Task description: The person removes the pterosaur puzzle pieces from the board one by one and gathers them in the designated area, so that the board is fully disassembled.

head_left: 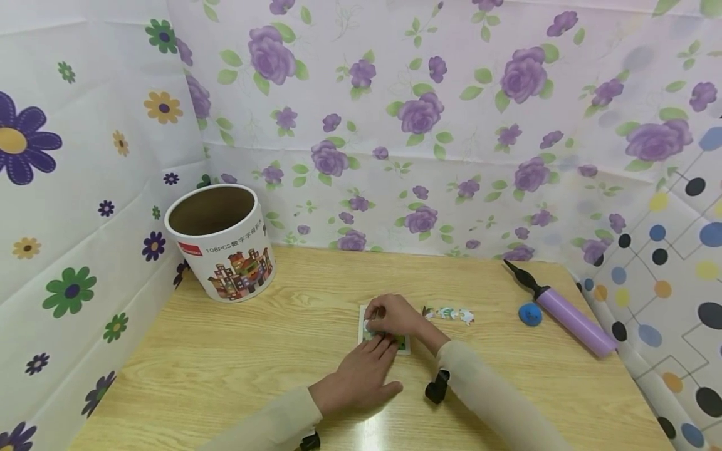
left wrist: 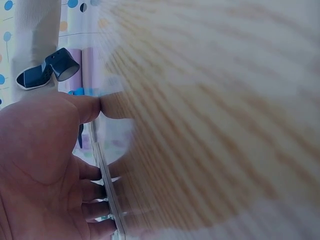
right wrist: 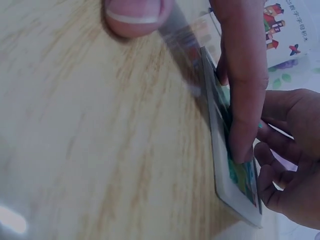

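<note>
A small jigsaw puzzle board point(head_left: 402, 350) with a white border and a green picture lies on the wooden table. My left hand point(head_left: 361, 376) presses on its near part with straight fingers, thumb spread out over the table. At the board's far left, my right hand point(head_left: 395, 315) bends its fingers and pinches a small pale puzzle piece point(head_left: 369, 326), mostly covered by the fingertips. In the right wrist view the board point(right wrist: 220, 175) shows edge-on under a left finger, with the curled right hand point(right wrist: 290, 160) beside it. Loose puzzle pieces point(head_left: 448, 312) lie right of the board.
At the back left stands a large white printed bucket point(head_left: 225, 250). A purple hand pump point(head_left: 575, 321) lies on the right, a round blue object point(head_left: 530, 314) beside it. Flowered cloth point(head_left: 423, 156) hangs along the back, with patterned cloths at both sides.
</note>
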`<state>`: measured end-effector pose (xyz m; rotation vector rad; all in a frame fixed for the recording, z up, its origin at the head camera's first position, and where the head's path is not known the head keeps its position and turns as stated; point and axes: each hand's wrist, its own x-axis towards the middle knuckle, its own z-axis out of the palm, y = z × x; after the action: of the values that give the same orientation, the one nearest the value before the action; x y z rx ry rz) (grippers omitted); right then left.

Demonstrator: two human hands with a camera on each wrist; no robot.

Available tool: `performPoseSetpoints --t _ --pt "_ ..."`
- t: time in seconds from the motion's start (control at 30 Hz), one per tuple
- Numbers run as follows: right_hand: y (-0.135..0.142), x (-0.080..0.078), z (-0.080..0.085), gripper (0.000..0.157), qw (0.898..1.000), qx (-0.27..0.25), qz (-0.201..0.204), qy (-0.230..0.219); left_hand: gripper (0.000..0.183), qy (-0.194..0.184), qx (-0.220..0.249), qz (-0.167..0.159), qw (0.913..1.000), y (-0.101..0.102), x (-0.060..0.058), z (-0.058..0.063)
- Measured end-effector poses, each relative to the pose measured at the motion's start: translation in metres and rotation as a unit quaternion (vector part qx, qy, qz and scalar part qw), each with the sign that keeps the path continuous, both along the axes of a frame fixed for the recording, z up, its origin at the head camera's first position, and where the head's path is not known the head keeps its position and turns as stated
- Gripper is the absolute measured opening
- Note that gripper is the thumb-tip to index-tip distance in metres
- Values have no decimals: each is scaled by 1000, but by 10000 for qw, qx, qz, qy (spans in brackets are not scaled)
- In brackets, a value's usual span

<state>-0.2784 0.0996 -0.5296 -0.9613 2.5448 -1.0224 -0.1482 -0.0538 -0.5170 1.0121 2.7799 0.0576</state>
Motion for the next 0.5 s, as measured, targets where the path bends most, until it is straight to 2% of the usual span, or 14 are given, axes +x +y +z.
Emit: performPoseSetpoints --t 0.33,0.5 --pt "0 4 8 6 9994 -194 120 -256 79 38 48 -30 10000 0 -2 -3" --pt "3 2 8 5 9998 -187 -28 -101 79 52 47 -1 10000 1 -3 -4"
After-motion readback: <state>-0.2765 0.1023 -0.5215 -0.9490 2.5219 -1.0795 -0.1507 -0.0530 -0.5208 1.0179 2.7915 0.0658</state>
